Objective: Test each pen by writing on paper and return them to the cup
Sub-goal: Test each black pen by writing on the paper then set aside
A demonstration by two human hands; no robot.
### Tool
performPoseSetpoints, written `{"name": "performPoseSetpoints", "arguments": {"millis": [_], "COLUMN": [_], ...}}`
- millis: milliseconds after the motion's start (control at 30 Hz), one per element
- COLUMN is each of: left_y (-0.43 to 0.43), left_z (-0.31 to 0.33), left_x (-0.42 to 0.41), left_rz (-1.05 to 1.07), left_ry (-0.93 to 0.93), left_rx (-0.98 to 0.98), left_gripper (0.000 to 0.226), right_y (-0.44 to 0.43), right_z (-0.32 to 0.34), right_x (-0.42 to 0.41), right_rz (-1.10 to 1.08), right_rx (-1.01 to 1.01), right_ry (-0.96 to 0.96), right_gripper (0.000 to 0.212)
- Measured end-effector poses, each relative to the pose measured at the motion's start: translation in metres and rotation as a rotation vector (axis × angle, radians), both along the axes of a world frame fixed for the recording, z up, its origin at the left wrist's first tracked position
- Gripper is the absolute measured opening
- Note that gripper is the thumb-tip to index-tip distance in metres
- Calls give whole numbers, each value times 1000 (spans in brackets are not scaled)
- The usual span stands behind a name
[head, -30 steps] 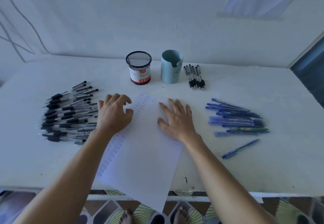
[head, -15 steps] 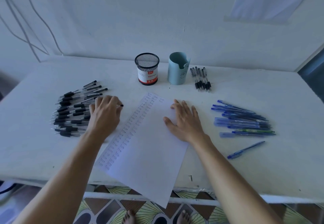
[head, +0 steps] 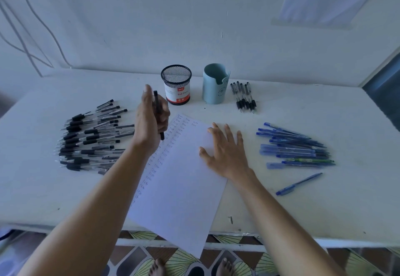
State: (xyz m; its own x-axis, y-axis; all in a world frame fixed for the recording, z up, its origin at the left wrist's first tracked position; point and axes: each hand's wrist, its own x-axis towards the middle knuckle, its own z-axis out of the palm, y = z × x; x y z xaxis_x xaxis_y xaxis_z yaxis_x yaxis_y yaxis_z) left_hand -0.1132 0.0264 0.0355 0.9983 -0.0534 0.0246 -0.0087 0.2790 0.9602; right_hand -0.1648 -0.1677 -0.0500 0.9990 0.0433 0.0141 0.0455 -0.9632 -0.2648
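1. Since the earlier frame, our left hand (head: 151,122) has risen off the black pen pile (head: 93,139) at the left. It now curls round one black pen (head: 156,100), held nearly upright above the table (head: 43,189), tip down by the paper's far left corner.
2. We judge that a fresh pen is picked and that writing comes next.
3. At centre, the paper (head: 179,189) already carries columns of test marks down its left side.
4. On the far side, the mesh cup (head: 176,85) and the blue cup (head: 215,85) stand side by side, with no pens showing above either rim.
5. Our right hand (head: 226,154) lies spread flat, pressing the paper's right edge.
6. At the right, the blue pens (head: 296,148) lie in a loose pile.
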Motion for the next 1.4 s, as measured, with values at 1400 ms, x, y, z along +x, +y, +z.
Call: {"name": "performPoseSetpoints", "arguments": {"millis": [1400], "left_y": [-49], "left_z": [-59], "left_x": [72], "left_rz": [149], "left_ry": [-67], "left_rx": [713], "left_gripper": [22], "right_y": [0], "right_z": [4], "right_x": [9], "right_rz": [24], "right_rx": [-38], "right_ry": [79], "right_gripper": [75]}}
